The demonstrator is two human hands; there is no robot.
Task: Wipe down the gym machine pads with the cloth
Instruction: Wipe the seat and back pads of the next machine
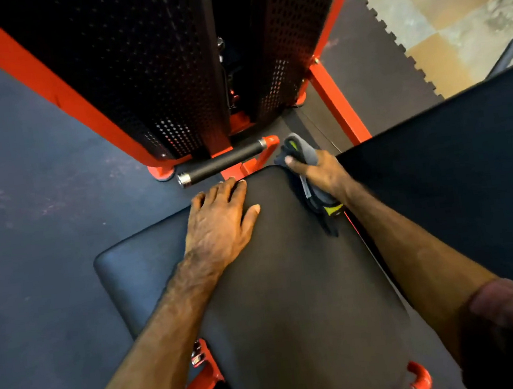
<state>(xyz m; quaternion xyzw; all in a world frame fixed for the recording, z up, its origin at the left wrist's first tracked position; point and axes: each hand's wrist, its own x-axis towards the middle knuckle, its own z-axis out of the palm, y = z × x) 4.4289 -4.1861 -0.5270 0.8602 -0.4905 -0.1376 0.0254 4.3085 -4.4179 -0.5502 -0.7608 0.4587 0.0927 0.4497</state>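
Gripping the bunched grey cloth with yellow-green trim [305,169], the right hand [320,172] holds it at the upper right edge of the big black padded seat [291,286] in the centre of the frame. The left hand [223,220] lies flat and open on the pad's upper left corner, fingers straight. No wet streaks show, so I cannot tell how much is wiped; judging by this, most of this pad and the second black pad [138,265] at lower left remain.

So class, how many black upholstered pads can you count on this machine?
3. One central pad lies under the left hand, a lower pad sits at left, and a large pad at right. Others may be hidden.
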